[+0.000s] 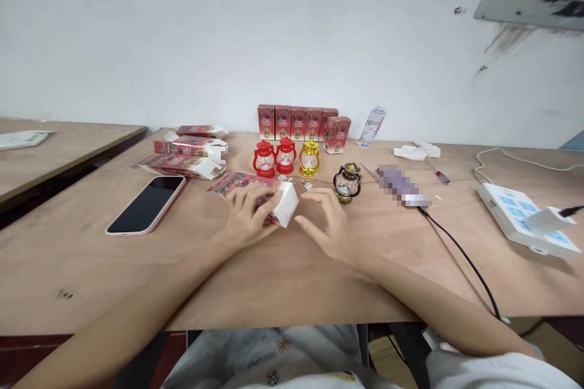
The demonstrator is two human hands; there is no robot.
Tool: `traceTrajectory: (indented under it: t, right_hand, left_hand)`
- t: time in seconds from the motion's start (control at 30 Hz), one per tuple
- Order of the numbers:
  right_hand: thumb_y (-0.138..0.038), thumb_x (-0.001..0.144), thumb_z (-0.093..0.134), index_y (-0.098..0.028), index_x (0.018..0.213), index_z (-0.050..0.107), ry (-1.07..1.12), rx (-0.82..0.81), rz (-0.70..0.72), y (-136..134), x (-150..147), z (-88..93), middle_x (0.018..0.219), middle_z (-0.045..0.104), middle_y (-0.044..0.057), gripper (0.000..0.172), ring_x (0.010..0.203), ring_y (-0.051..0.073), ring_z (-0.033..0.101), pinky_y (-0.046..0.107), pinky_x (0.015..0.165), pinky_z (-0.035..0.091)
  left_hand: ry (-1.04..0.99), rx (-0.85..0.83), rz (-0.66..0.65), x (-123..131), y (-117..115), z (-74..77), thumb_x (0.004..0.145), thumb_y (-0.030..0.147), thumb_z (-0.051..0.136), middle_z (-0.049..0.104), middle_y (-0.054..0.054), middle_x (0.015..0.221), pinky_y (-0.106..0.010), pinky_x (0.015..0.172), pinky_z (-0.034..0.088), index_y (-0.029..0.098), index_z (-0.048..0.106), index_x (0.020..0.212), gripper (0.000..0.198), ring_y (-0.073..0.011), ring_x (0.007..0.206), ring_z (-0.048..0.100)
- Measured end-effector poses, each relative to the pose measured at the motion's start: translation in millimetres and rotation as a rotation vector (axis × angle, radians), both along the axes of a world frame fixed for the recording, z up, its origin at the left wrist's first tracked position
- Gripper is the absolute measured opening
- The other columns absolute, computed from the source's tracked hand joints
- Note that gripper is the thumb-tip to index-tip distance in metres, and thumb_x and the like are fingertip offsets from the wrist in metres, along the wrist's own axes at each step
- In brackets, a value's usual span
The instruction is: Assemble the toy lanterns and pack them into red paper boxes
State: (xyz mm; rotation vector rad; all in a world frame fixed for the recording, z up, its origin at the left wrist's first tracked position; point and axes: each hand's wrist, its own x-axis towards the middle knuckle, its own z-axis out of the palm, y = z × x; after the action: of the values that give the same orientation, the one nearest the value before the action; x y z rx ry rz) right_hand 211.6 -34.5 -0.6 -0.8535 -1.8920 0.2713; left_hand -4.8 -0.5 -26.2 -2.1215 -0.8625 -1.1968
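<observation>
My left hand (249, 216) is closed around a red printed cardboard box (244, 182), whose white end (286, 203) points right. Just off that end is my right hand (329, 225), fingers curved and apart, with nothing in it. Beyond the box stand two small red lanterns (275, 158) and a gold lantern (309, 159). A dark bronze lantern (347, 183) is upright just past my right hand. Small wire pieces with white tags (306, 184) lie in front of the gold lantern.
Several closed red boxes (291, 123) stand along the wall, beside a tilted clear bottle (372, 126). Open boxes (185, 164) and a phone (146, 205) lie left. To the right are a plugged-in phone (398, 185), crumpled tissue (417, 151), a screwdriver (440, 175) and a power strip (515, 213).
</observation>
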Motion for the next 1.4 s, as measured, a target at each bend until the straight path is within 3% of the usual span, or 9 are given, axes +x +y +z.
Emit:
traceTrajectory:
  t: [0.07,0.17,0.33,0.67,0.8,0.93,1.03,1.23,1.4]
  right_hand:
    - [-0.034,0.082,0.062,-0.024,0.111,0.052,-0.001,-0.078,0.032,-4.8,-6.7,-5.4,0.11,0.057,0.008,0.033,0.105,0.023,0.055,0.041,0.091,0.045]
    - [-0.034,0.08,0.065,-0.024,0.109,0.05,0.03,-0.159,0.042,-2.9,-8.3,-12.4,0.106,0.059,0.006,0.034,0.098,0.02,0.056,0.038,0.088,0.048]
    - [-0.031,0.076,0.067,-0.023,0.104,0.048,0.063,-0.165,0.064,0.9,-7.9,-15.7,0.096,0.058,0.004,0.035,0.088,0.018,0.058,0.036,0.082,0.05]
    - [-0.015,0.075,0.051,-0.021,0.108,0.044,0.033,-0.04,0.135,-4.0,-4.9,-17.6,0.09,0.053,0.004,0.034,0.084,0.017,0.055,0.032,0.076,0.048]
    - [-0.019,0.085,0.046,-0.021,0.101,0.057,0.013,-0.145,0.166,-4.7,-3.9,-11.5,0.093,0.056,0.005,0.019,0.088,0.017,0.055,0.034,0.081,0.046]
    - [-0.029,0.088,0.049,-0.024,0.094,0.067,0.149,-0.358,0.198,-2.0,-4.7,-10.4,0.094,0.055,0.004,0.02,0.092,0.017,0.055,0.035,0.088,0.043]
    - [-0.034,0.083,0.054,-0.026,0.089,0.07,0.322,-0.579,0.277,3.5,-5.9,-14.2,0.095,0.053,0.003,0.019,0.093,0.017,0.053,0.033,0.087,0.041]
    - [-0.036,0.07,0.063,-0.022,0.076,0.073,0.675,-1.044,0.472,12.6,-6.0,-13.8,0.107,0.059,0.004,0.019,0.099,0.02,0.052,0.033,0.088,0.037]
    - [-0.034,0.068,0.061,-0.021,0.074,0.072,0.785,-1.186,0.528,11.8,-5.1,-7.3,0.113,0.061,0.002,0.018,0.101,0.02,0.052,0.031,0.085,0.038]
  left_hand:
    - [0.035,-0.022,-0.033,1.6,-1.3,-2.9,0.067,0.043,0.073,0.066,-0.007,0.104,-0.039,0.085,0.034,0.028,0.06,0.104,0.042,-0.0264,0.101,0.058]
    - [0.015,-0.202,-0.067,2.9,-2.7,-3.1,0.067,0.042,0.072,0.066,-0.007,0.106,-0.041,0.089,0.035,0.029,0.062,0.1,0.037,-0.028,0.107,0.059]
    - [-0.032,-0.455,-0.155,7.1,-5.7,8.2,0.065,0.044,0.074,0.068,-0.008,0.11,-0.045,0.097,0.037,0.026,0.062,0.089,0.032,-0.0293,0.113,0.058]
    - [-0.163,-0.414,-0.22,4.5,-2.3,14.1,0.059,0.038,0.079,0.064,-0.013,0.117,-0.045,0.092,0.045,0.024,0.057,0.095,0.044,-0.0311,0.11,0.06]
    - [-0.176,-0.517,-0.24,2.0,-1.4,18.1,0.057,0.037,0.081,0.065,-0.011,0.116,-0.048,0.098,0.041,0.024,0.058,0.091,0.043,-0.0318,0.114,0.057]
    - [-0.177,-0.577,-0.229,1.3,-3.2,19.9,0.062,0.037,0.079,0.066,-0.01,0.116,-0.05,0.103,0.036,0.024,0.06,0.089,0.035,-0.031,0.118,0.055]
    - [-0.075,-0.422,-0.234,-0.3,-2.4,16.3,0.07,0.032,0.074,0.065,-0.01,0.119,-0.047,0.103,0.038,0.023,0.059,0.093,0.029,-0.0291,0.119,0.055]
    - [0.285,0.171,-0.105,3.5,-0.6,13.9,0.082,0.022,0.063,0.064,-0.012,0.119,-0.039,0.095,0.046,0.018,0.053,0.105,0.026,-0.0248,0.119,0.055]
    - [0.41,0.245,0.009,10.5,-5.7,22.8,0.087,0.017,0.055,0.064,-0.01,0.12,-0.037,0.096,0.045,0.019,0.054,0.103,0.016,-0.0225,0.118,0.056]
